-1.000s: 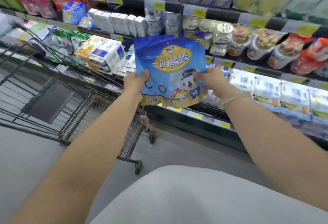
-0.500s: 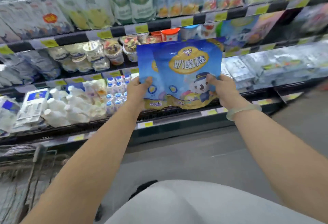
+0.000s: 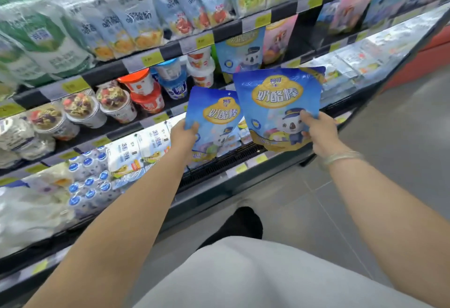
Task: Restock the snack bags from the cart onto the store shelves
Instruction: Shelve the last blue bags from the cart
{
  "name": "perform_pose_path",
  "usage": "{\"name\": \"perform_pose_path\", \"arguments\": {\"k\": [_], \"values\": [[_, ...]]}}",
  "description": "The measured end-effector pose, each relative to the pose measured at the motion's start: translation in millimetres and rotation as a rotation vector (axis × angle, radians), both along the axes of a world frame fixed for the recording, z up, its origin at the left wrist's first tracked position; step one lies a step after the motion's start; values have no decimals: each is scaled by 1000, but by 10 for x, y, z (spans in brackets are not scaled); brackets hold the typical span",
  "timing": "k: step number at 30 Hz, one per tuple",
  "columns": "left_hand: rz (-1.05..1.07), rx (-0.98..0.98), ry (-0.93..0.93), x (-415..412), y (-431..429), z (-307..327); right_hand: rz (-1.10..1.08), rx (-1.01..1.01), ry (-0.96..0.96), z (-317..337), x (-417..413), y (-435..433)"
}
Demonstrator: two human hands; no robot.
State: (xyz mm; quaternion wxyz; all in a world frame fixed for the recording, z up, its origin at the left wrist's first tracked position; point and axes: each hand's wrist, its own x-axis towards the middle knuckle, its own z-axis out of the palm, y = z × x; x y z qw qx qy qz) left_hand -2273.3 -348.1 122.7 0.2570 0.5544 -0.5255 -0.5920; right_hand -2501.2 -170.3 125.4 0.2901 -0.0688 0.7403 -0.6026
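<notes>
Two blue snack bags with a yellow label and a cartoon koala are held up in front of the chilled shelves. My left hand [image 3: 183,134] grips the smaller-looking left bag [image 3: 214,110] at its lower left edge. My right hand [image 3: 316,132] grips the right bag [image 3: 277,95] at its lower right edge, and this bag overlaps the left one. A matching blue koala bag [image 3: 241,51] stands on the shelf just behind them, beside a pink bag [image 3: 277,37]. The cart is out of view.
Yogurt cups [image 3: 146,88] and granola cups [image 3: 80,110] fill the middle shelf to the left. Pouches [image 3: 136,20] hang on the top shelf. Small bottles [image 3: 87,181] and cartons [image 3: 136,151] lie on the bottom shelf. Grey floor [image 3: 377,161] stretches to the right.
The view has swung right along the shelves and the cart has left the frame. The two bags, first stacked together, are now pulled apart, one in each hand.
</notes>
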Motion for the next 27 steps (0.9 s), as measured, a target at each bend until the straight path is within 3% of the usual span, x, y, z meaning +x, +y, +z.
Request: {"name": "perform_pose_path", "arguments": {"k": [10,18,27], "values": [[7,117,144,-1255,-452,-27,-22,32,-49,-105,-1269,-607],[157,226,57,-1864,-575,-84,-56,170,-80,-303,-2094,-1067],[284,232,-48,-2336,-470,-114,193,269,-165,-391,-2804,-1582]]}}
